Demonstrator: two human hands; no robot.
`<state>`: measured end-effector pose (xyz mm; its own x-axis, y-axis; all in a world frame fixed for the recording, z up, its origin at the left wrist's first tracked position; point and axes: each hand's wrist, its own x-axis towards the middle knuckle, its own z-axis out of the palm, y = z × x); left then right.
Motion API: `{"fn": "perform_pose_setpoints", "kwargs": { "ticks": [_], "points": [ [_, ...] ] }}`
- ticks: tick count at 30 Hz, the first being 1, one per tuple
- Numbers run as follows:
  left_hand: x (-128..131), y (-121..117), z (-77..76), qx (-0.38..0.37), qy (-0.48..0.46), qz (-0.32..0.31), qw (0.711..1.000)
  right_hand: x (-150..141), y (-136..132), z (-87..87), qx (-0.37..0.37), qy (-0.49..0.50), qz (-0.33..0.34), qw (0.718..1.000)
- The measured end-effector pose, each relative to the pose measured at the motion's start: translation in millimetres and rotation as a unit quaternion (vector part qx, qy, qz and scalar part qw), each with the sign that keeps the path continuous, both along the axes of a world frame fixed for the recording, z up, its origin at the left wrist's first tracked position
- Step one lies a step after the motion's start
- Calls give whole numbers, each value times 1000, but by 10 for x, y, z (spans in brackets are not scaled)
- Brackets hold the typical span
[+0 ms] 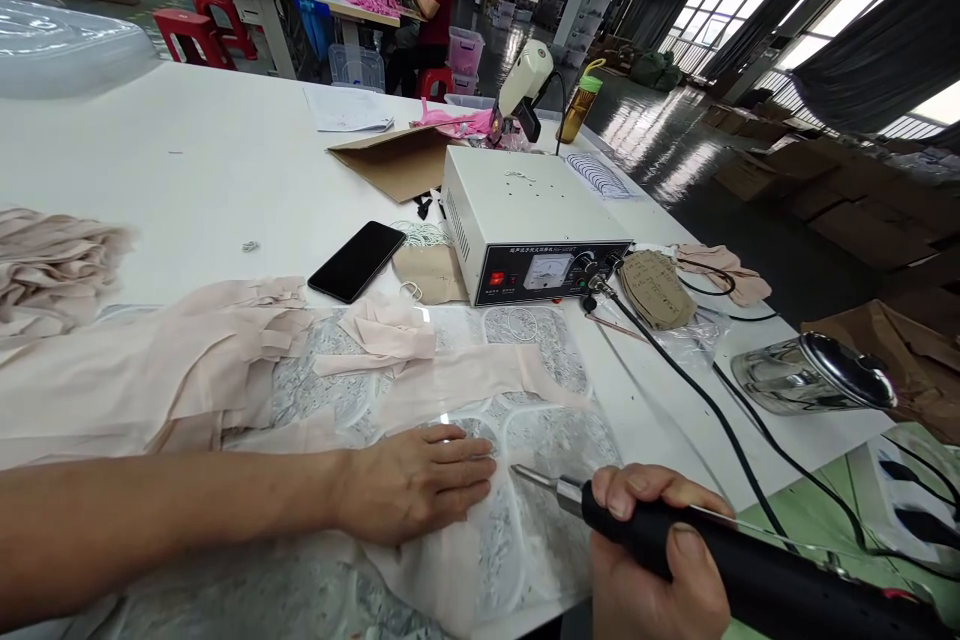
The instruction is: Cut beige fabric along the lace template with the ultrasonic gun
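Note:
My left hand (420, 480) lies flat, fingers together and stretched out, pressing a pale pink fabric piece (457, 385) onto a clear patterned mat (555, 440). My right hand (652, 560) is wrapped round the black handle of a handheld ultrasonic cutting tool (720, 560). The tool's metal tip (525, 473) points left, just right of my left fingertips, close to the fabric. A black cable (675, 370) runs from the tool's side of the table to the white control box (525, 220).
Stacks of pink fabric pieces (150, 360) lie at left, a black phone (356, 260) and cardboard (397, 160) behind. A shiny metal lamp-like object (810, 375) sits at right near the table edge. A person in red (431, 0) sews far back.

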<state>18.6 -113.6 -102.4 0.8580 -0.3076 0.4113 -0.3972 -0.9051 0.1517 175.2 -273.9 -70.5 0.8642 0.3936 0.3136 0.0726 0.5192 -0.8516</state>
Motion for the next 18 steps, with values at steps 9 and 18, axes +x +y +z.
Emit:
{"fn": "perform_pose_setpoints", "kwargs": {
  "ticks": [9, 18],
  "points": [
    [-6, 0, 0, 3, 6, 1, 1000, -31, -33, -19, -8, -12, 23, 1000],
    [1, -6, 7, -5, 0, -1, 1000, -26, -37, -8, -13, -26, 37, 999]
  ]
}}
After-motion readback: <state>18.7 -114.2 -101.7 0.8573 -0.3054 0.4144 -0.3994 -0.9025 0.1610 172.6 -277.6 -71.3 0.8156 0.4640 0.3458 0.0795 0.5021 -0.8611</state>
